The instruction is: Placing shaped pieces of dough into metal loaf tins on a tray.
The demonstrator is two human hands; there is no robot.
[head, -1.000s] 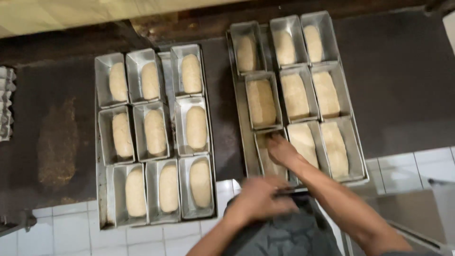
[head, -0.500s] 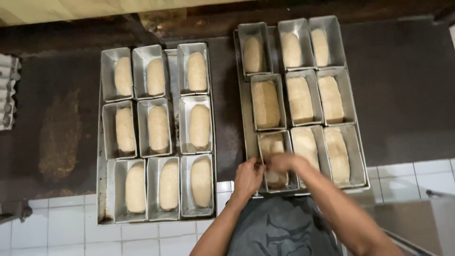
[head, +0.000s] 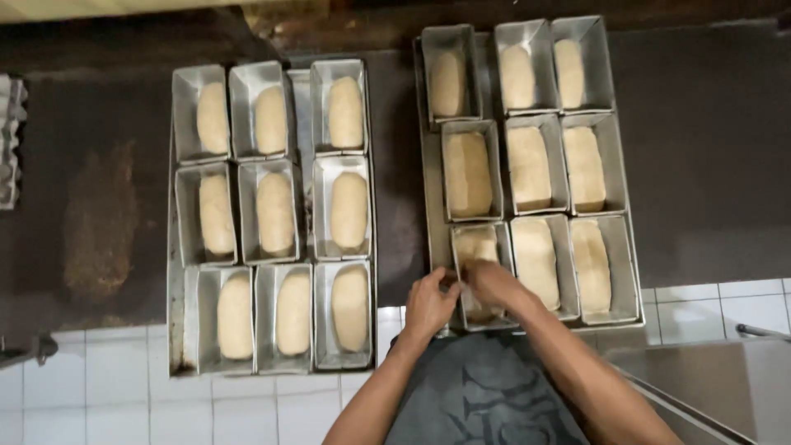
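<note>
Two metal trays lie on a dark worktop, each carrying several metal loaf tins with pale dough inside. The right tray [head: 430, 206] is directly before me. My left hand [head: 430, 303] grips the near-left tin [head: 475, 239] at its left rim. My right hand [head: 493, 284] reaches into that same tin and rests on its dough [head: 476, 245], fingers curled over it. Both hands cover the tin's near half. The left tray [head: 175, 330] with its own tins stands untouched to the left.
An egg carton [head: 8, 140] sits at the far left edge. A brown floury patch [head: 99, 222] marks the dark worktop. White tiles [head: 107, 395] run along the near edge, and a steel surface [head: 709, 387] lies at the lower right.
My left hand has moved up from the tray's near edge to the near-left tin. My right hand has settled lower on that tin's dough, meeting the left hand.
</note>
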